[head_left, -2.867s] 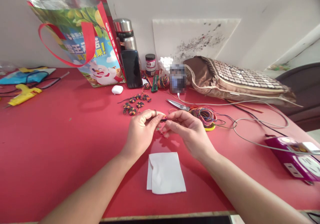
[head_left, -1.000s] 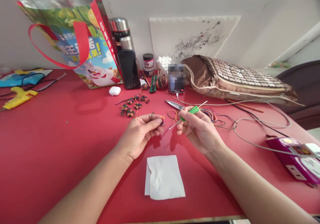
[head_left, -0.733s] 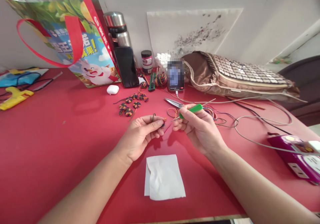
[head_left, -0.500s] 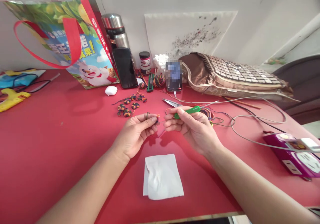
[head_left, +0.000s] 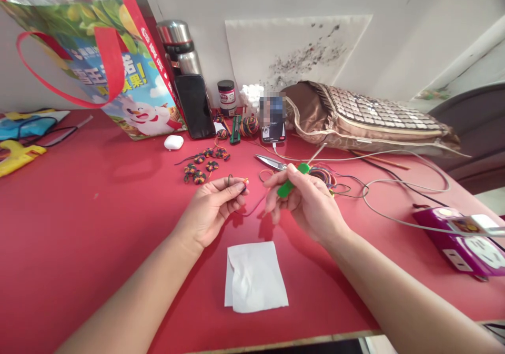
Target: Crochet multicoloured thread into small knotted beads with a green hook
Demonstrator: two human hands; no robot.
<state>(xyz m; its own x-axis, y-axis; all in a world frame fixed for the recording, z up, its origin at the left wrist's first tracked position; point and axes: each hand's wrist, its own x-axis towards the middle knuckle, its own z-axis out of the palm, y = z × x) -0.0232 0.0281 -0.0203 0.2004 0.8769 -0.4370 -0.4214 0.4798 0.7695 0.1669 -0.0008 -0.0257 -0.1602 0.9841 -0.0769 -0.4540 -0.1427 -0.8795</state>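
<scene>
Between the thumb and fingers of my left hand (head_left: pixel 215 201) is a small piece of multicoloured yarn work (head_left: pixel 244 186), mostly covered by the fingertips. A dark loop of yarn rises above those fingers, and a purplish strand (head_left: pixel 254 209) hangs from the piece toward my right hand. My right hand (head_left: pixel 305 199) is closed around a crochet hook with a green handle (head_left: pixel 292 181); its thin metal shaft points up and away. The hook is apart from the yarn piece. Small multicoloured crocheted pieces (head_left: pixel 199 170) lie beyond my left hand.
Scissors (head_left: pixel 270 161) and coiled yarn (head_left: pixel 323 175) lie beyond my right hand. A folded white tissue (head_left: pixel 256 277) is in front. At the back stand a phone (head_left: pixel 273 120), a yarn ball (head_left: pixel 249 127) and a shopping bag (head_left: pixel 130 91). A purple power strip (head_left: pixel 457 243) sits right.
My right hand has turned the crochet hook, so its handle now tilts more steeply. My right fingers have moved a little away from the left hand, which keeps its hold on the yarn piece.
</scene>
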